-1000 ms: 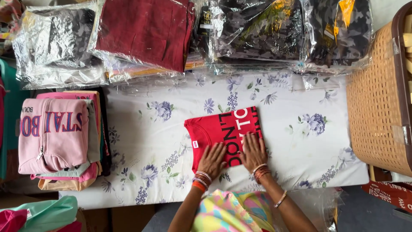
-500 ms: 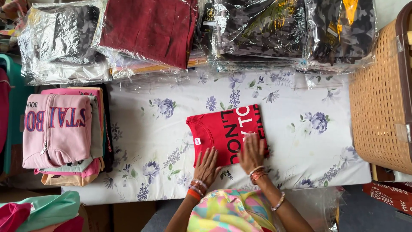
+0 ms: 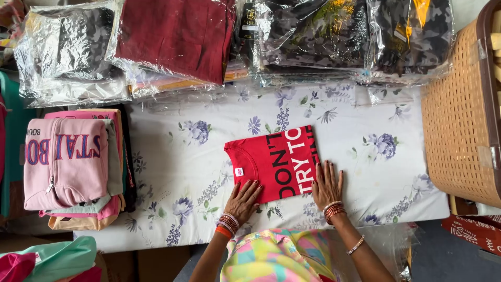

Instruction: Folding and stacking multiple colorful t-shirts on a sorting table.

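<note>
On the counter (image 3: 172,156), spread with a white floral cloth, a folded red T-shirt (image 3: 271,163) lies flat near the front edge. Left hand (image 3: 244,197) rests open, fingertips on the shirt's near edge; right hand (image 3: 327,184) lies flat and open at its right corner, gripping nothing. Pink folded garments (image 3: 68,162) are stacked well to the left, plastic-wrapped clothes (image 3: 177,36) behind, a woven basket (image 3: 459,120) to the right.

A table (image 3: 156,224) wore a flowered cloth (image 3: 355,125); on it lay a folded red shirt (image 3: 266,162). A clothes pile (image 3: 73,167) sat left; wrapped garments (image 3: 209,42) lined the back.
</note>
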